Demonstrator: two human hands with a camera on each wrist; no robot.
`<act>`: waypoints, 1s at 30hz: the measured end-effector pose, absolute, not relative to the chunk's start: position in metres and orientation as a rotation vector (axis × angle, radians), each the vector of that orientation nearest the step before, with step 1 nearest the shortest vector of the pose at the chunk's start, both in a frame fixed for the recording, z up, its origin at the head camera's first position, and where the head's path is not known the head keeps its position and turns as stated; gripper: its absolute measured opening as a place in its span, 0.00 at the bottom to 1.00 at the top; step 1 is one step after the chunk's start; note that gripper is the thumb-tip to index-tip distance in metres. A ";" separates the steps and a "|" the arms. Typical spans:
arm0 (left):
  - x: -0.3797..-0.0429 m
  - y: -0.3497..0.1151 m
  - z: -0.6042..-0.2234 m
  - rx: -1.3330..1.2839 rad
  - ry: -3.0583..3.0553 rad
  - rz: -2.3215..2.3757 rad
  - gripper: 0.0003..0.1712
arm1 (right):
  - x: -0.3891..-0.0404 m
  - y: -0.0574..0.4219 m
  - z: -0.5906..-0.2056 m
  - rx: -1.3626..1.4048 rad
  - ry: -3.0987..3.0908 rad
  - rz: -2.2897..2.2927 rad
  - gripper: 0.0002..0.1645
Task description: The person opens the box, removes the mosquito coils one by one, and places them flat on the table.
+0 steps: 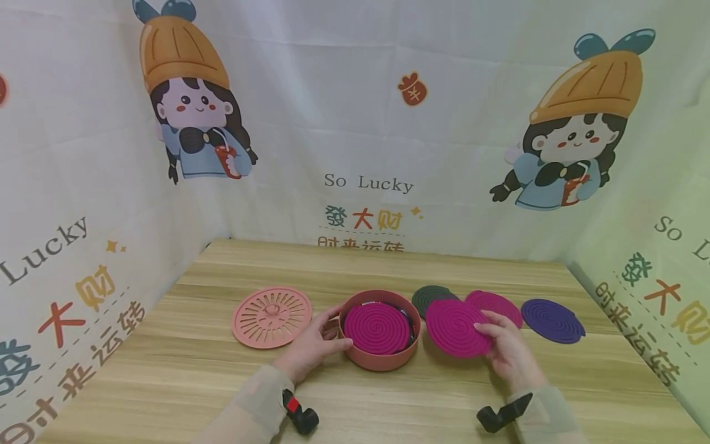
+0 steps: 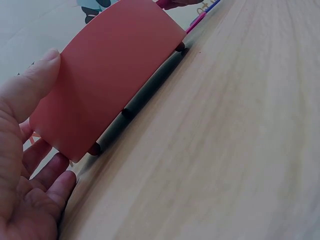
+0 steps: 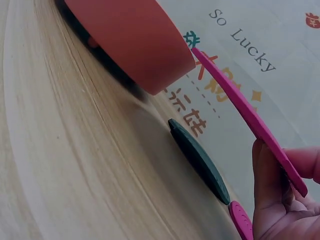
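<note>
My right hand (image 1: pixel 507 348) pinches a magenta mosquito coil (image 1: pixel 457 328) by its right edge, raised off the table and just right of a round coral mosquito coil box (image 1: pixel 383 362). In the right wrist view this coil (image 3: pixel 245 107) appears edge-on between thumb and fingers. Another magenta coil (image 1: pixel 377 328) lies inside the box, over something dark that it mostly hides. Around the left side of the box curves my left hand (image 1: pixel 313 342), its thumb at the front of the rim. Short feet under the box wall (image 2: pixel 107 75) show in the left wrist view.
A pink slotted lid (image 1: pixel 272 317) with a knob lies left of the box. Behind and right of the raised coil are a dark green coil (image 1: pixel 432 299), another magenta coil (image 1: pixel 496 306) and a purple coil (image 1: pixel 553 320). A printed cloth (image 1: pixel 355 123) surrounds the wooden table (image 1: pixel 355 410).
</note>
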State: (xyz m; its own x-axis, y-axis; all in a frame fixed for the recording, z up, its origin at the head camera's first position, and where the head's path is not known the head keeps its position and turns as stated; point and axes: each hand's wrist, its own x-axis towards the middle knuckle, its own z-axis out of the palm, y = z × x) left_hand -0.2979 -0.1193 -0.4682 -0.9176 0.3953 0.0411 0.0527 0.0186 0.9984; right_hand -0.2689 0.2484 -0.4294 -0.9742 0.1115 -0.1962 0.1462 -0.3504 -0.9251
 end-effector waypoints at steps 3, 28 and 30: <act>-0.298 -0.119 -0.468 0.459 2.054 1.983 0.47 | -0.269 0.250 -0.433 0.349 1.794 -2.521 0.20; -0.299 -0.120 -0.469 0.476 2.037 1.989 0.47 | -0.268 0.250 -0.447 0.213 2.005 -2.186 0.25; -0.299 -0.120 -0.469 0.474 2.041 1.986 0.47 | -0.268 0.250 -0.448 0.212 2.030 -2.161 0.27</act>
